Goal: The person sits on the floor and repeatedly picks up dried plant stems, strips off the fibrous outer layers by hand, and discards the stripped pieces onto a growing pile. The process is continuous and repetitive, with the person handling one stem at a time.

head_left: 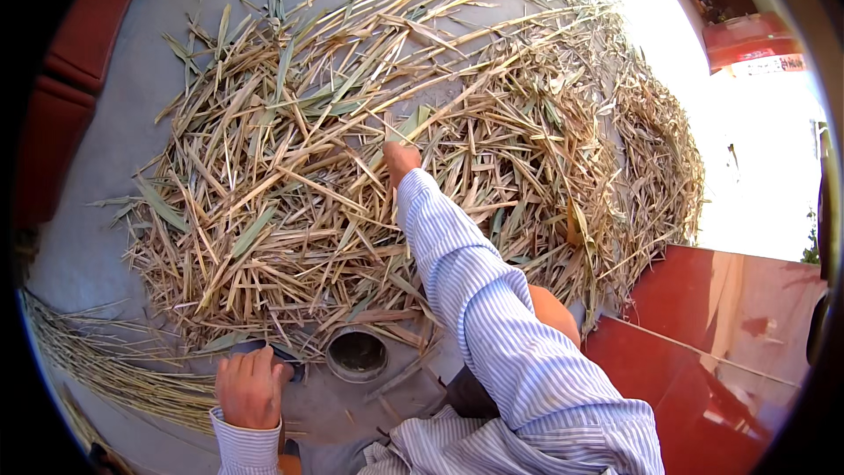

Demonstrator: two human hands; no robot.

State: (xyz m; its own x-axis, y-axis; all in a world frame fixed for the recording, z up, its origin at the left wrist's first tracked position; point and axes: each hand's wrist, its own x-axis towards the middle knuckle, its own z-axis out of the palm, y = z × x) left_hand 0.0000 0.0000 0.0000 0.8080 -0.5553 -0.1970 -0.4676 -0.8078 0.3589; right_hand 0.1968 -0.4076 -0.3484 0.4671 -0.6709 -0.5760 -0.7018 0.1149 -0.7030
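A broad heap of dry yellow straw and green-tinged leaf strips (369, 149) lies spread over a grey floor (114, 123). My right hand (400, 158) reaches far out into the middle of the heap on a blue-striped sleeve, its fingers buried among the stalks. My left hand (251, 385) rests low at the near edge of the heap, closed over a dark object that is mostly hidden under it. A small round dark bowl (356, 354) sits on the floor just right of my left hand.
A bundle of thin straight stalks (105, 361) lies along the lower left. Red-brown panels (730, 343) fill the lower right. Dark red cushions (79, 44) edge the upper left. Bright sunlit ground (756, 149) lies at the right.
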